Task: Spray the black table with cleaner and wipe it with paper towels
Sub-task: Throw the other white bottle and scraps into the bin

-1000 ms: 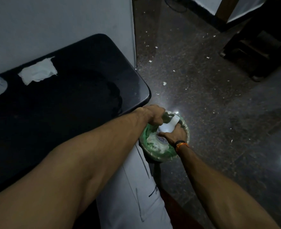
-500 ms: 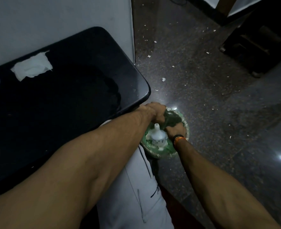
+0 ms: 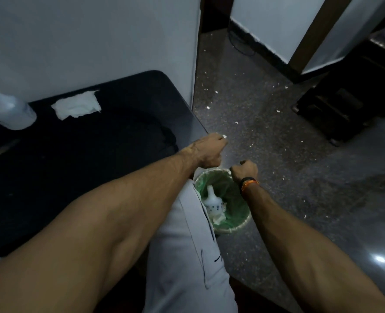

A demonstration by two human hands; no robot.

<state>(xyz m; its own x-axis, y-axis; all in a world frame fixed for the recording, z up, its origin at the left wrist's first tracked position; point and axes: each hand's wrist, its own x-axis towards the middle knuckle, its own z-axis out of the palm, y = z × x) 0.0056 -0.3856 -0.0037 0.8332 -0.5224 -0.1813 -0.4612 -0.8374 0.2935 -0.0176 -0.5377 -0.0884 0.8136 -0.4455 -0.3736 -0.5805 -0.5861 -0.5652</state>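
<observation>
The left hand [image 3: 206, 152] is hanging over the right corner of the black tabletop [image 3: 78, 168], its fingers curled inward toward the palm. A tiny white fleck is showing at its fingertips, but whether it is pinched there or lying on the floor [image 3: 277, 154] behind cannot be told. The right hand [image 3: 243, 170] is hovering just above the rim of the bin [image 3: 243, 224], its fingers clenched into a loose fist with nothing visible inside it; its palm is turned away from the camera. A dark and orange band [image 3: 249, 184] is sitting on that wrist.

The bin, lined with a green bag, is standing on the floor beside the tabletop, partly covered by the person's light trouser leg [image 3: 187, 256]. Inside it, 1 white bottle [image 3: 212, 202] is lying among crumpled paper.

On the tabletop, 1 white paper towel [image 3: 77, 107] is lying flat near the wall. A pale spray bottle [image 3: 8, 109] is standing at the left edge, blurred and cut off at the top. A dim wet sheen is curving across the dark surface, hard to make out. White scraps are dotting the floor.
</observation>
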